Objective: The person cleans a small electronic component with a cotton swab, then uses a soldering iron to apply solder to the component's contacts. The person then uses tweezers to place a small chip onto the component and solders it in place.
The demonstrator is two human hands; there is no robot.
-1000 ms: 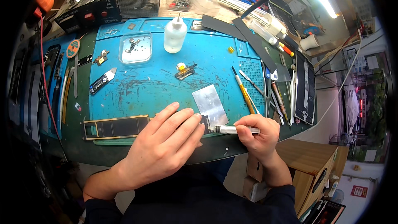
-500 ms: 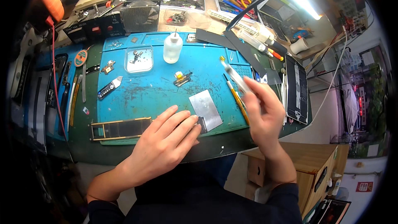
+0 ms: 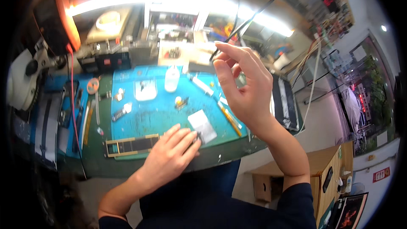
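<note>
Your left hand [image 3: 169,157] lies flat, palm down, on the near edge of the blue work mat [image 3: 148,118], its fingers spread and loosely extended rather than curled round anything. The fingertips rest against the near corner of a small silvery metal plate [image 3: 202,126], pinning it to the mat. Just to the left of that hand, touching or nearly touching its knuckle side, is a long dark strip with a yellowish frame [image 3: 131,145], lying along the mat's near edge.

Your right hand [image 3: 243,87] is raised well above the bench, palm turned toward you, thumb and forefinger brought close together at the top. Whether they pinch anything is not clear (a dark cable [image 3: 254,15] crosses right behind the fingertips, and the two blur together).

Farther out on the mat stands a small white squeeze bottle [image 3: 171,79], upright, with a pale square tray [image 3: 145,90] just to its left. A white pen-like tool [image 3: 202,85] lies slantwise to the right of the bottle, and a yellow-handled tool [image 3: 229,118] lies beside the plate, below your raised wrist. At the far left a red wire [image 3: 73,101] runs down past the mat's edge.
</note>
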